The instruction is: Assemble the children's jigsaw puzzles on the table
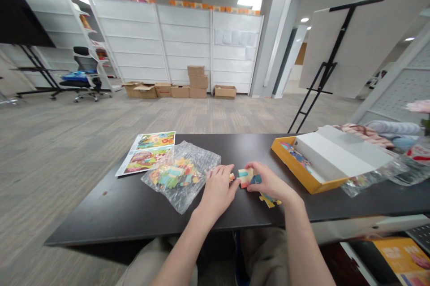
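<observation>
My left hand (218, 187) is closed on a puzzle piece (231, 177), of which only a small orange and white edge shows past the fingers. Just to the right, my right hand (268, 183) pinches joined-looking puzzle pieces (244, 177) in teal, cream, red and blue. A narrow gap seems to part the two hands' pieces. Below my right wrist lie yellow puzzle pieces (269, 201), partly covered by the hand. Beside my left hand, a clear plastic bag (198, 160) rests on the table with many colourful pieces in it.
A printed picture sheet (134, 157) lies under the bag's left side on the black table (110, 214). To the right stands an open yellow box (311, 183) with pieces inside and its white lid raised. Plastic bags (372, 178) and rolled towels (393, 128) lie beyond it.
</observation>
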Tool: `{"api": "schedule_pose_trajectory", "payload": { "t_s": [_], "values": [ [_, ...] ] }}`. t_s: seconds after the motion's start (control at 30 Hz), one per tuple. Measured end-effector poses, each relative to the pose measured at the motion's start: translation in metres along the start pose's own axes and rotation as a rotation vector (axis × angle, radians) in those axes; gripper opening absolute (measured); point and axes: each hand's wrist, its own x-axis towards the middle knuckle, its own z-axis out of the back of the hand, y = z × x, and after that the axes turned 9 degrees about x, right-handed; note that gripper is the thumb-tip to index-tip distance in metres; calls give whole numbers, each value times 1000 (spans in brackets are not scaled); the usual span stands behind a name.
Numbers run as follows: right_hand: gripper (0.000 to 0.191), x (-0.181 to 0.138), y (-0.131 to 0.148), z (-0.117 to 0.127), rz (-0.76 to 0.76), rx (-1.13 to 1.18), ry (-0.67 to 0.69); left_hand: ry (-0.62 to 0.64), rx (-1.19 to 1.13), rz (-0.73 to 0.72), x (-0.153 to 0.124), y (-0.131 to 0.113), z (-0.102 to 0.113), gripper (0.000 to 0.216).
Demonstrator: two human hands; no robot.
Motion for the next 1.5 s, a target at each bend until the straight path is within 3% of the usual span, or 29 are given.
{"api": "schedule_pose_trajectory", "payload": {
  "t_s": [0.13, 0.33, 0.43, 0.63, 0.83, 0.93, 1.13, 1.33, 1.5],
  "values": [
    [41, 2, 5, -6, 73, 69, 5, 25, -58, 16, 5, -5, -5, 48],
    [29, 4, -4, -2, 147, 80, -63, 110, -137, 26, 12, -11, 2, 24],
    [23, 2, -11, 3, 115, 59, -124, 101, -192, 37, 12, -12, 4, 24],
    [5, -1, -13, 9, 67, 180, -85, 66, -326, 27, 10, -9, -3, 21],
    [15, 2, -17, 10, 62, 201, -340, -49, -241, 88, 13, 4, 3, 30],
    [26, 6, -14, 5, 64, 304, -426, -25, -94, 104, 13, 14, 8, 26],
    [27, 19, 13, -22, 49, 386, -299, 60, 128, 41, 10, 23, 13, 18],
    [25, 23, 16, -37, 3, 416, -207, 155, 9, -82, 6, 26, 17, 22],
    [14, 24, 11, -37, 10, 194, -198, 143, -74, -77, -1, 28, 16, 35]
  ]
}}
